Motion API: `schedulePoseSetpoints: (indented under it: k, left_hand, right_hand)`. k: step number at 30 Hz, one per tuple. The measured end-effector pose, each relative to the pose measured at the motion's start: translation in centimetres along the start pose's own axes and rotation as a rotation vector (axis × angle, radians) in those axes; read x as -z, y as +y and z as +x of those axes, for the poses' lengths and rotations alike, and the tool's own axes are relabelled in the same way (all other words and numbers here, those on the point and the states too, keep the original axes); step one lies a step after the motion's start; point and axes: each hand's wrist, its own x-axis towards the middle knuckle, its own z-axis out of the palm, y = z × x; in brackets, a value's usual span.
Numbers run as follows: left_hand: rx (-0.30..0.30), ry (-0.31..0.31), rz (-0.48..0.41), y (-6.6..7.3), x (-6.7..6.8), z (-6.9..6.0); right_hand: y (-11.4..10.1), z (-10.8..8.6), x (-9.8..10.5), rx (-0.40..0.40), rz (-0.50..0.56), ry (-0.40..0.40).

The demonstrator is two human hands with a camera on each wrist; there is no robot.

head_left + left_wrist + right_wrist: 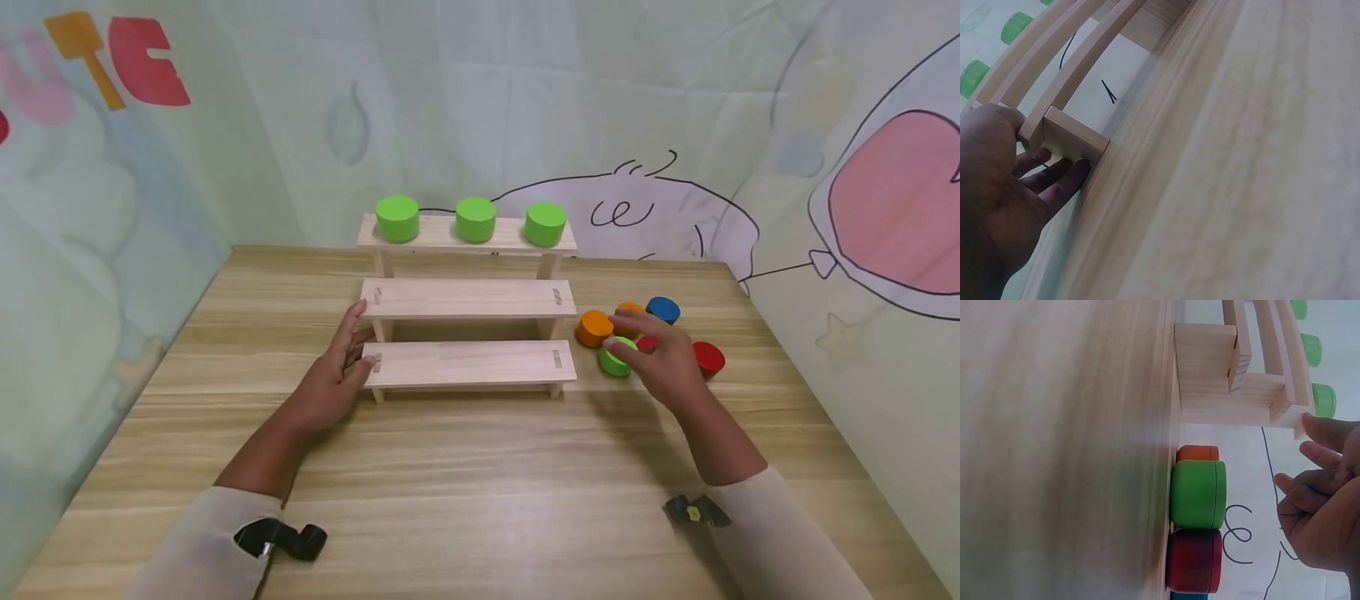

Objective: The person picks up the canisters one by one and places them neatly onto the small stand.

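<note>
A three-step wooden rack (pixel 468 364) stands on the table, with three green round blocks (pixel 476 220) lined up along its top step. My left hand (pixel 330 387) holds the rack's left end. Its thumb lies at the lowest step's edge, and in the left wrist view its fingers (pixel 1063 181) touch the end panel. To the right of the rack, my right hand (pixel 660 354) hovers over a loose green block (pixel 615 358), thumb and index finger apart. In the right wrist view that green block (pixel 1194 495) sits below the hand, separated from it by a gap.
Around the loose green block are an orange block (pixel 594 329), another orange one partly behind my fingers, a blue block (pixel 663 309) and a red block (pixel 709 359). One more red block is mostly covered by my right hand. Printed cloth walls (pixel 480 100) border the table.
</note>
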Motion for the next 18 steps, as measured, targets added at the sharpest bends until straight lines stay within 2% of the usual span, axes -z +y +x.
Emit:
schedulePoseSetpoints:
  k: [6, 18]
  left_hand:
    - [0.007, 0.004, 0.002, 0.1, 0.0, -0.1]
    - [0.009, 0.008, 0.009, 0.2, 0.0, 0.0]
  right_hand:
    - [0.4, -0.4, 0.2, -0.029, -0.029, -0.011]
    - [1.9, -0.3, 0.6, -0.094, 0.013, -0.029]
